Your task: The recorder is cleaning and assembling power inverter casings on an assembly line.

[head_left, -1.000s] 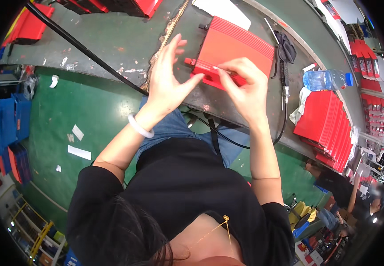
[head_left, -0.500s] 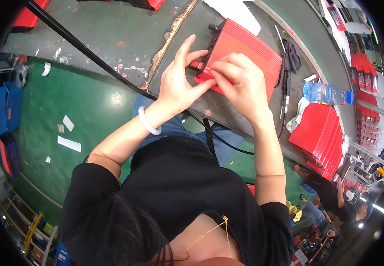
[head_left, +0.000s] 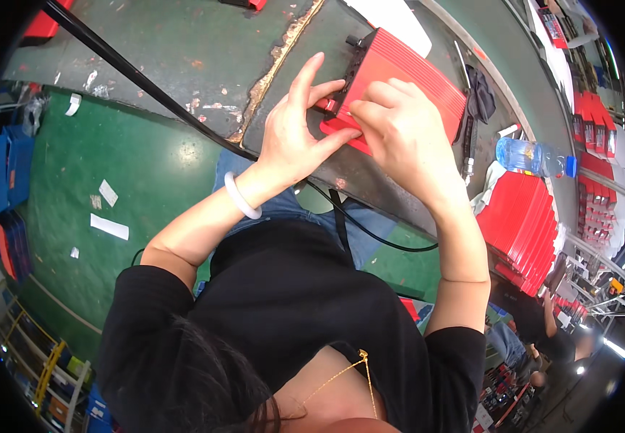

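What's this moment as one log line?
left hand: at near corner of red ribbed case | right hand: over its near edge | blue-capped bottle: farther right

Left fingers (head_left: 304,85) are spread apart; right fingers (head_left: 393,96) are curled.

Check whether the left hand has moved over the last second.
Yes. Against the worn bench seam, the left hand has shifted to the right, away from it; a wider gap now shows between them.

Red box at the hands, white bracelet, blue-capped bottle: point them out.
Red box (head_left: 410,62): head view, on its upper face.
White bracelet (head_left: 239,198): head view, on its band.
Blue-capped bottle (head_left: 525,156): head view, on its clear body.
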`<action>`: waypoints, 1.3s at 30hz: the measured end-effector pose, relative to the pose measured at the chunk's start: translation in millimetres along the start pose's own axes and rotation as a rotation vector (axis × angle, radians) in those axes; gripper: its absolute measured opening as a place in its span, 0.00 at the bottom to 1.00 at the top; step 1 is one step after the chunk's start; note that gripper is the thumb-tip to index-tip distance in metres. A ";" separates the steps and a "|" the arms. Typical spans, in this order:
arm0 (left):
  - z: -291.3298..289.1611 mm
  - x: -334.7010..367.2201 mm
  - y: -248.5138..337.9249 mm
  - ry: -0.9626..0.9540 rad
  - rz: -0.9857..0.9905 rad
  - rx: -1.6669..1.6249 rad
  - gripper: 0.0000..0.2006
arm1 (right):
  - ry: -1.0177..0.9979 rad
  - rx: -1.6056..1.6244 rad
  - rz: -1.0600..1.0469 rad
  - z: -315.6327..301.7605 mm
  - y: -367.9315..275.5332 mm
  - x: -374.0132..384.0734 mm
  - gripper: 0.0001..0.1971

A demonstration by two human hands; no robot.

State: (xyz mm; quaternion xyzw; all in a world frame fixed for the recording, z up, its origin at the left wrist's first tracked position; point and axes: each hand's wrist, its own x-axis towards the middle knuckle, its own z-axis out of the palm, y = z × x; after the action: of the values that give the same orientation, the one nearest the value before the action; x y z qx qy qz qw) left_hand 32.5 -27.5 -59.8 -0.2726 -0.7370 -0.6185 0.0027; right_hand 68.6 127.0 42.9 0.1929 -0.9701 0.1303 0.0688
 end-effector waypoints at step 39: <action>-5.6 -3.3 3.7 -0.074 -0.012 -0.031 0.50 | 0.269 0.550 0.478 -2.7 8.1 -68.0 0.07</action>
State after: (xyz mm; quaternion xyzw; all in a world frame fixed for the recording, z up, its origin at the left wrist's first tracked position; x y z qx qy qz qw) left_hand 35.0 -33.6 -56.2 -0.2910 -0.7285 -0.6193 -0.0323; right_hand 127.9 159.2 31.2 -0.0462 -0.8988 0.4221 0.1088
